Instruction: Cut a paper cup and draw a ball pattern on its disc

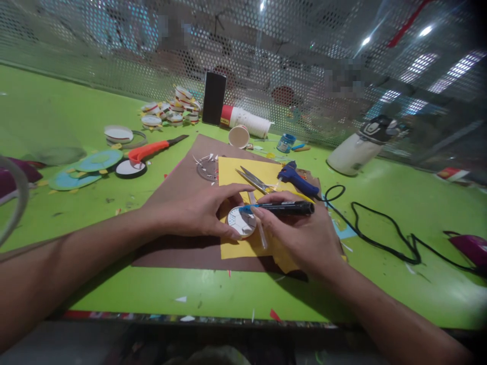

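Note:
My left hand (205, 209) grips the edge of a small white disc (241, 226) between thumb and fingers. Dark lines and blue dots mark the disc's face, in a pattern like a football. In my right hand (300, 233) is a black marker (289, 207), its blue tip end touching or just above the disc. A clear glue stick (263, 237) lies under the right hand's fingers, on yellow paper (232, 251). Beyond the hands lie scissors (254, 178) with metal blades and a blue glue gun (297, 178).
Brown card (178, 253) lies under the yellow paper. An orange-handled cutter (152, 151), blue discs (97, 161), a phone (214, 98), stacked paper cups (249, 121), a paint jar (286, 143) and a bottle (357, 147) stand or lie around. A black cord (380, 238) winds across the right side.

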### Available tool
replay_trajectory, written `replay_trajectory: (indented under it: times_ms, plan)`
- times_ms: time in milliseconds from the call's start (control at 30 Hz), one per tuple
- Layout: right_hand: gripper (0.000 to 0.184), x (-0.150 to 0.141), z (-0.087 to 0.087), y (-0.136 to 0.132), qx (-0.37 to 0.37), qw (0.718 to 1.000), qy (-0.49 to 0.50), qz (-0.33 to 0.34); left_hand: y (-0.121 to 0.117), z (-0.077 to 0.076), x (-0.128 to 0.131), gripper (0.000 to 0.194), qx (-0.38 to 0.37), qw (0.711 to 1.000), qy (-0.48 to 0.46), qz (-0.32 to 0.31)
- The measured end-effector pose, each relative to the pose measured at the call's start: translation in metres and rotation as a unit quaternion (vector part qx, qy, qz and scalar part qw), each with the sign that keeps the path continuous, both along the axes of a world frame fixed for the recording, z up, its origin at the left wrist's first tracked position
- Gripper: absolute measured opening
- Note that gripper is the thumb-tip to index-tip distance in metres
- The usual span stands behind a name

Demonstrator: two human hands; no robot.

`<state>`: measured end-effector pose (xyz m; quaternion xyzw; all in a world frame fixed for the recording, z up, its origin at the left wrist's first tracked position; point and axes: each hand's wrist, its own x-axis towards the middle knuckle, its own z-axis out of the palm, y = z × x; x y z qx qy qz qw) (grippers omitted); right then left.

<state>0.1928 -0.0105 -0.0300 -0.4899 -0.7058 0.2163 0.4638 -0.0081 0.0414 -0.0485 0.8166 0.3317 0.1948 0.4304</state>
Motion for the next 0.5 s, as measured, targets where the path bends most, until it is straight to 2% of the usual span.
replay_trajectory:
  times_ms: [200, 367, 500]
  plan:
    - [0.014, -0.0005, -0.0027, 0.0006, -0.049, 0.998, 0.033, -0.022, 0.0005, -0.0007, -0.0005, 0.086, 0.015, 1.000, 0.021, 0.006]
    - [0.008, -0.0013, -0.0056, 0.0003, -0.007, 1.000, 0.015, -0.025, 0.0008, -0.0019, -0.0008, 0.086, 0.018, 1.000, 0.022, 0.002]
    - [0.010, -0.0019, -0.0072, -0.0011, 0.004, 0.998, 0.063, -0.026, 0.0011, -0.0024, -0.0006, 0.086, 0.020, 1.000, 0.012, 0.001]
